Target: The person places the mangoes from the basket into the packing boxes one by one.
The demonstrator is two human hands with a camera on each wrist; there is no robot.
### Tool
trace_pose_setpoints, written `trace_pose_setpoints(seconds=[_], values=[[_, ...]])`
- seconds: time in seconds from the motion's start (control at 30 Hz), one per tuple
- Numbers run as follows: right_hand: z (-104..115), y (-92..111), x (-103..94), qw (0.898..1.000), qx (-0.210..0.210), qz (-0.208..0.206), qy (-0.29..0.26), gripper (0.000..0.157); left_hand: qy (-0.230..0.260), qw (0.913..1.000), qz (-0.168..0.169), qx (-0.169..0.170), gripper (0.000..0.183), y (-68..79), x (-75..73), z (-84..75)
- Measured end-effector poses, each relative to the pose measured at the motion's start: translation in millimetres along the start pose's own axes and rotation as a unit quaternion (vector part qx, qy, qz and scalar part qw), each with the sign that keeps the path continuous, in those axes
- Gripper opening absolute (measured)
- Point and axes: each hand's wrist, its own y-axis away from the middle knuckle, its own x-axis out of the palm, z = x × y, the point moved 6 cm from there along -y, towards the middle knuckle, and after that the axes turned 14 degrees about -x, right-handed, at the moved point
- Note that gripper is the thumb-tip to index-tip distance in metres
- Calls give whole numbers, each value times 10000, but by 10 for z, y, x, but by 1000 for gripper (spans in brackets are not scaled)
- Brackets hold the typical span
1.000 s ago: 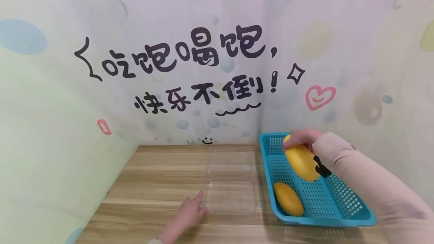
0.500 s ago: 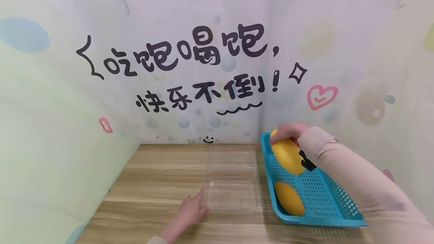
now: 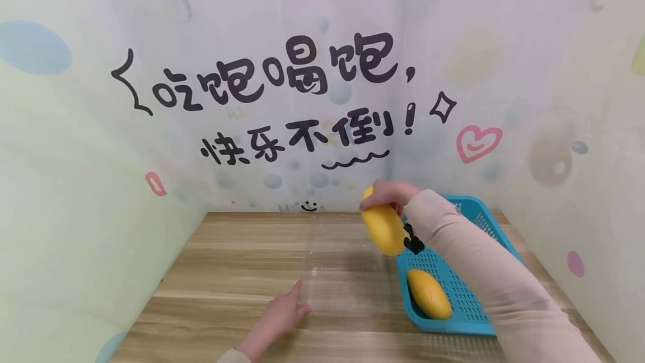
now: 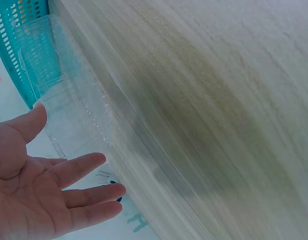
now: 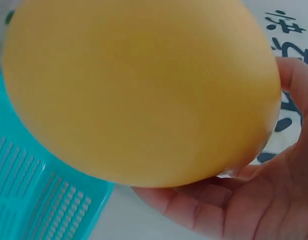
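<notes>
A yellow mango (image 3: 383,229) is gripped by my right hand (image 3: 390,194), raised over the right edge of a clear plastic clamshell box (image 3: 342,290). In the right wrist view that mango (image 5: 144,95) fills most of the picture, thumb on one side and fingers curled beneath. My left hand (image 3: 280,316) lies beside the box's left edge, fingers extended. The left wrist view shows the left hand (image 4: 49,185) with spread fingers, fingertips right at the clear box (image 4: 74,110). A second mango (image 3: 429,294) lies in the blue basket (image 3: 414,318).
The blue basket stands to the right of the box, partly covered by the right sleeve (image 3: 484,273). Beneath everything is a wood-grain table (image 3: 227,273). A printed curtain (image 3: 252,15) encloses the table at the back and sides.
My right hand has carried the mango leftward, from over the basket to above the clear box's right edge. The left hand has stayed in place.
</notes>
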Motion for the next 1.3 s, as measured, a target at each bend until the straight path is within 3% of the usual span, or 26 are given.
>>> trace_pose_setpoints(seconds=[0.27, 0.47, 0.73, 0.93, 1.17, 1.3], values=[[141, -104, 210, 9989, -365, -158, -259, 62, -38, 10000, 52, 30, 69, -2, -5, -13], [164, -195, 454, 9948, -576, -451, -703, 75, -36, 10000, 22, 18, 68, 5, -6, -9], [149, -287, 828, 9919, -614, -747, -821, 81, 41, 9999, 92, -104, 69, -4, -5, -6], [127, -320, 1073, 9922, -645, -844, -660, 81, 67, 9999, 84, -29, 68, -10, -13, -15], [218, -382, 1377, 9890, -1263, -749, -157, 88, 52, 10000, 38, -16, 67, -5, -32, -33], [178, -447, 1557, 9886, -1344, -668, -101, 90, 35, 10000, 24, -54, 68, -3, -32, -34]])
